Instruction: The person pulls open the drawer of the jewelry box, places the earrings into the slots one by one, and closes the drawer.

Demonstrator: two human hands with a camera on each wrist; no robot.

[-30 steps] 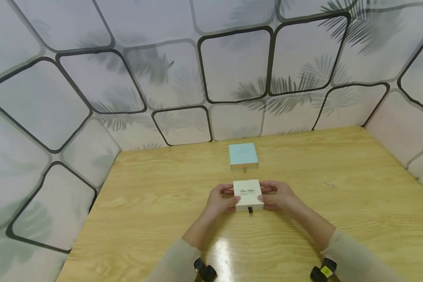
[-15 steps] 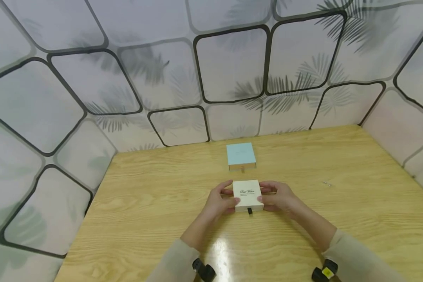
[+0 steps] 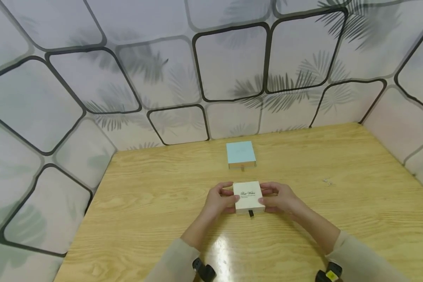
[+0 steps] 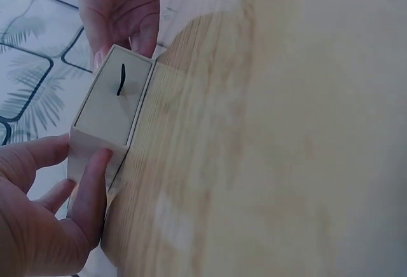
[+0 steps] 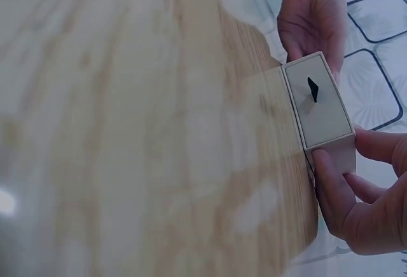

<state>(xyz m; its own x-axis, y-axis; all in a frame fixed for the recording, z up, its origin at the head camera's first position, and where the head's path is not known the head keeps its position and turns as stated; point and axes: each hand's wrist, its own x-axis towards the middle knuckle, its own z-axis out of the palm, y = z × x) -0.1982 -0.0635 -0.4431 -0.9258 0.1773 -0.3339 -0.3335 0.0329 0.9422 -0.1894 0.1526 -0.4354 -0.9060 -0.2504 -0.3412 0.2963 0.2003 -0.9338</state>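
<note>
A small white gift box [image 3: 248, 188] with "Best Wishes" lettering rests on the wooden table, in the middle of the head view. From its front face hangs a short black ribbon tab [image 3: 251, 213], which also shows in the left wrist view as a dark ribbon [image 4: 121, 80]. My left hand [image 3: 218, 199] grips the box's left side, thumb near the front corner. On the opposite side my right hand [image 3: 280, 197] holds it the same way. The right wrist view shows the box's front [image 5: 318, 108] closed, with my right thumb and fingers at its near end.
Behind the white box lies a light blue box [image 3: 241, 152] with a small tab at its front. Tiny shiny items [image 3: 327, 181] lie to the right on the wooden table [image 3: 144, 203], too small to identify. A patterned wall [image 3: 232, 66] borders the table's back.
The white box has shifted slightly toward me and to the right, turning a little, with both hands still on it. The blue box stays in place.
</note>
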